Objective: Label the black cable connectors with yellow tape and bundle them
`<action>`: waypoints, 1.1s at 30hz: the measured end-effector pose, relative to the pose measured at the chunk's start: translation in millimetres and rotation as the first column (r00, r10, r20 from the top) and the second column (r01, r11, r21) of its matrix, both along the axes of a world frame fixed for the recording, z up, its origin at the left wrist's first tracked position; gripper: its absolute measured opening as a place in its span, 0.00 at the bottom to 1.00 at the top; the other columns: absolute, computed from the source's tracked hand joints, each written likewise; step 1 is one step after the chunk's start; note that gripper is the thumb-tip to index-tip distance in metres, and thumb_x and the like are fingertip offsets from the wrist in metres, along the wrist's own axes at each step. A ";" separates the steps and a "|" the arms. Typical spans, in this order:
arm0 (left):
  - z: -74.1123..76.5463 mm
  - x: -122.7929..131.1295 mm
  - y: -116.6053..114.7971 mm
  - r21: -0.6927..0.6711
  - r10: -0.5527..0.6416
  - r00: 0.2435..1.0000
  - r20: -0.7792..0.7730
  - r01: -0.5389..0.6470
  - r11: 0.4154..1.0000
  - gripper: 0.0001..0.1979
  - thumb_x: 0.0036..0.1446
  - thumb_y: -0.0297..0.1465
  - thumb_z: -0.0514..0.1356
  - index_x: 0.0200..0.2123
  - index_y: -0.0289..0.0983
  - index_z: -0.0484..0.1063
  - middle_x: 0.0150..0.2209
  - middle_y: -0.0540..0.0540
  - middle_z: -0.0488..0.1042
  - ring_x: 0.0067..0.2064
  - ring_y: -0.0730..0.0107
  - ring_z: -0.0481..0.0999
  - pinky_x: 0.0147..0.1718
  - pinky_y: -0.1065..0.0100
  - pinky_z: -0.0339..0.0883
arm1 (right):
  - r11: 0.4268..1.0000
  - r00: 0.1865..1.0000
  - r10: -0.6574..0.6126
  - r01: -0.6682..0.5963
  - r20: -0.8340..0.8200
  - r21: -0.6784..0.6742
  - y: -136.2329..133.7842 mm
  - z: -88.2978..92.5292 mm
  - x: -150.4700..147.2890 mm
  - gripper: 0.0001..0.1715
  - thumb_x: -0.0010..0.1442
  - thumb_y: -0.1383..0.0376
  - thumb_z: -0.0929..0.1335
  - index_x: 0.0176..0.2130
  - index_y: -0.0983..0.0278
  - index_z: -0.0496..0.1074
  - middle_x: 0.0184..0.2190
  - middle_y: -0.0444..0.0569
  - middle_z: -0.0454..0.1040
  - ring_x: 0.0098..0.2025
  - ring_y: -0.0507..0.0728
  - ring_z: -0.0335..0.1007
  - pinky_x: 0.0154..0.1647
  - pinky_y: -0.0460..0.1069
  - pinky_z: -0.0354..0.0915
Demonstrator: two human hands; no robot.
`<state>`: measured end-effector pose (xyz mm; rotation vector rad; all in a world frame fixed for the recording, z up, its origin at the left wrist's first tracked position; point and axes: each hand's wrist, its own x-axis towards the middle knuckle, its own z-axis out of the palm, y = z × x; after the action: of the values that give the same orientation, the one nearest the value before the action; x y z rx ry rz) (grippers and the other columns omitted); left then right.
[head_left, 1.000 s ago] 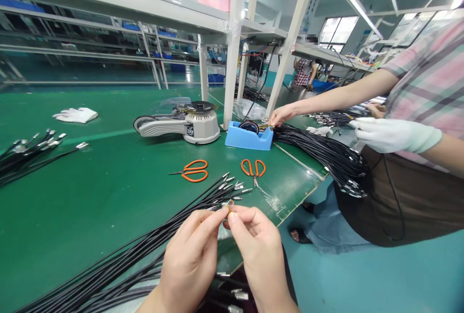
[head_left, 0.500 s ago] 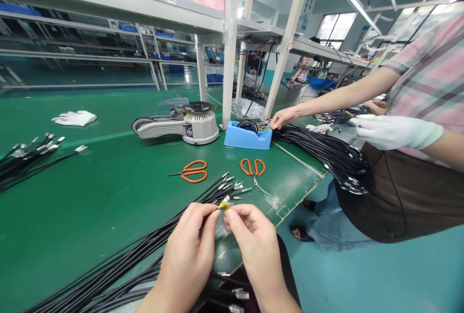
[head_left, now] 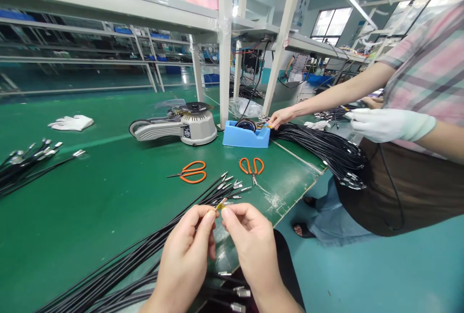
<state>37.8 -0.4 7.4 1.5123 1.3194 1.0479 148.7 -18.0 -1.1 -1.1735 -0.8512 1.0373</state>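
My left hand (head_left: pixel 186 250) is closed in a pinch on a cable end with a small connector (head_left: pixel 224 201), which points up and away from me. Opposite it, my right hand (head_left: pixel 253 245) pinches a short piece of yellow tape (head_left: pixel 220 206) that lies against the connector. The thumbs nearly meet, and the fingers hide most of the cable. Beneath and beyond my hands, a bundle of black cables (head_left: pixel 145 245) with metal connectors lies across the green table (head_left: pixel 90 216). More cable ends with silver connectors (head_left: pixel 241 292) lie below my wrists.
Two orange-handled scissors (head_left: pixel 194 173) (head_left: pixel 251 168) lie ahead. Behind them stand a grey tape machine (head_left: pixel 197 129) and a blue tape dispenser (head_left: pixel 246 139). At right, a co-worker's bare hand (head_left: pixel 281 117) touches the dispenser's tape; their gloved hand (head_left: pixel 391 124) is raised. A white glove (head_left: pixel 72 122) lies left.
The connector has turned between my fingers, now showing its narrow side, and the yellow tape sits closer around it. My left fingers have shifted their pinch. The view has swung slightly right.
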 end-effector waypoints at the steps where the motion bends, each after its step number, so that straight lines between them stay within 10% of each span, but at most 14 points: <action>1: 0.3 0.4 0.0 -0.003 0.003 1.000 0.018 -0.003 1.000 0.15 0.58 0.44 0.53 0.30 0.39 0.67 0.16 0.56 0.64 0.19 0.72 0.66 0.22 0.71 0.62 | 1.000 1.000 0.002 -0.002 -0.004 0.000 0.0 0.3 -0.2 0.09 0.55 0.61 0.70 0.31 0.65 0.75 0.28 0.47 0.78 0.31 0.54 0.73 0.34 0.46 0.69; 33: 5.6 -4.8 -0.5 -0.224 -0.118 0.813 0.571 0.293 0.930 0.14 0.59 0.39 0.57 0.26 0.35 0.66 0.17 0.56 0.62 0.16 0.79 0.64 0.19 0.75 0.57 | 0.996 0.999 0.045 -0.045 -0.001 0.071 0.7 8.1 -1.2 0.08 0.56 0.62 0.70 0.30 0.66 0.75 0.28 0.48 0.79 0.31 0.54 0.74 0.36 0.48 0.69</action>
<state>33.0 -0.9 13.0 0.9874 0.8329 0.9840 147.5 -17.4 7.0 -1.0971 -0.9089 1.0373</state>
